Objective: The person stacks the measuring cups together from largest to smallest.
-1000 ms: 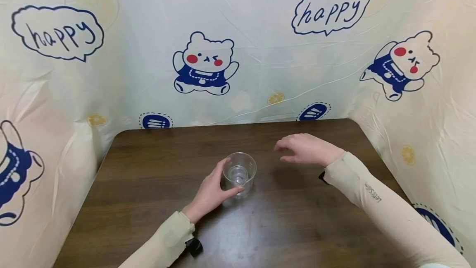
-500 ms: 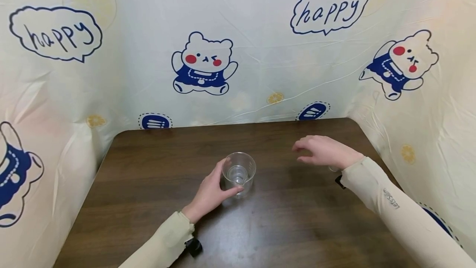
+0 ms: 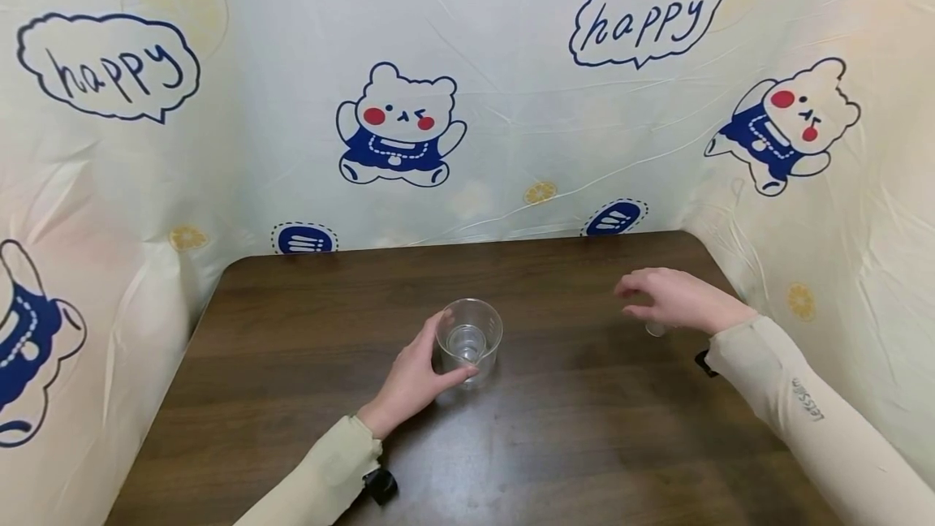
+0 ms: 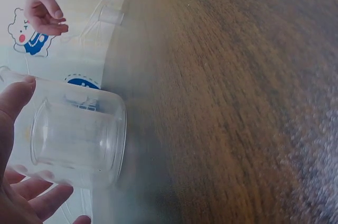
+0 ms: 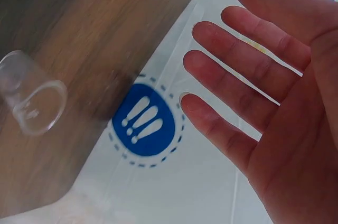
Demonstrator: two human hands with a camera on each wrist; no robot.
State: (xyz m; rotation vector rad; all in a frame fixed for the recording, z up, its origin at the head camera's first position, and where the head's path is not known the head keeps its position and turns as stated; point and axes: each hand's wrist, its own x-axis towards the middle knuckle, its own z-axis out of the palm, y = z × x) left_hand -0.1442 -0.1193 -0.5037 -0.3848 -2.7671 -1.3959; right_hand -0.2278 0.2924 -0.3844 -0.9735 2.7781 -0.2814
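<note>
A clear glass beaker [image 3: 493, 351] stands upright on the table, and my left hand [image 3: 411, 380] grips its side between thumb and fingers. Nested inside it is a smaller clear glass beaker [image 4: 74, 134]. Over on the right, my right hand [image 3: 681, 300] hovers above the table with loosely bent fingers and nothing held. Another small clear glass beaker [image 5: 34, 94] stands on the table near that hand, apart from the fingers. In the head view it is mostly hidden beneath the hand.
The dark brown wooden table [image 3: 329, 299] has rounded far corners. A pale printed curtain [image 3: 511, 128] with bear drawings surrounds it at the back and both sides. Black straps show at both wrists.
My right hand has moved steadily to the right, toward the small beaker on that side. My left hand and the beaker it grips have stayed in place.
</note>
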